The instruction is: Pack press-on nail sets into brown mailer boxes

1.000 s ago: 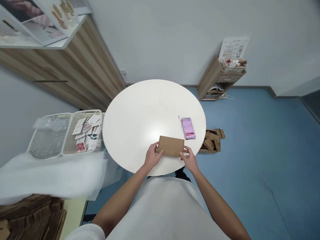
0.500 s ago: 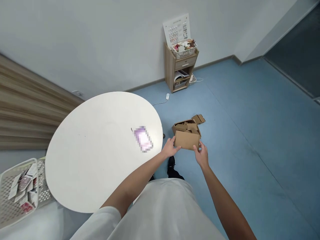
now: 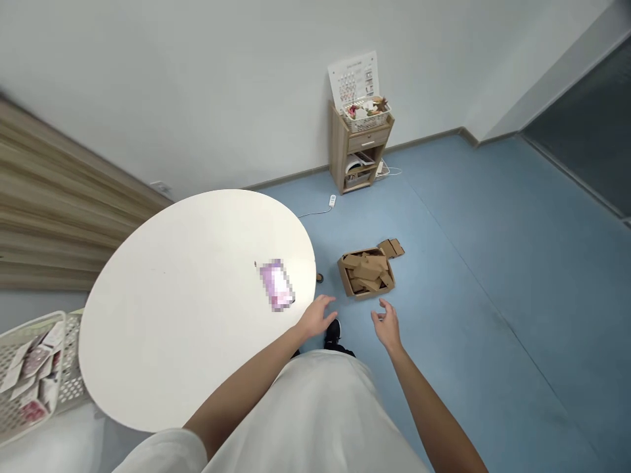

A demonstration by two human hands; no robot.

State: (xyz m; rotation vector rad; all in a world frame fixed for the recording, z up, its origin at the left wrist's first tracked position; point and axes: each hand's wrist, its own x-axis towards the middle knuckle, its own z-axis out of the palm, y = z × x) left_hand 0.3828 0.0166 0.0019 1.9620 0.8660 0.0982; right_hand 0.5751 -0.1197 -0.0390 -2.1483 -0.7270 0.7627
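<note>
My left hand (image 3: 317, 316) is over the right edge of the white table, fingers apart and nothing in them. To its right, above the blue floor, my right hand (image 3: 387, 324) is also open and holds nothing, its fingers slightly curled. Beyond both hands an open cardboard box (image 3: 343, 279) stands on the floor, filled with several brown cardboard pieces (image 3: 367, 267). Neither hand touches it. A folded cardboard piece (image 3: 392, 247) lies against the box's far right corner.
The white oval table (image 3: 197, 309) bears a pixelated phone-like object (image 3: 277, 285). A white basket of packets (image 3: 32, 374) sits at the left. A small wooden cabinet (image 3: 340, 151) stands by the wall, and a white power strip (image 3: 332, 201) lies on the floor.
Both hands have let go of the flat cardboard box they held and drawn back toward me, opening apart. A cardboard piece now lies on top of the pile in the open box.
</note>
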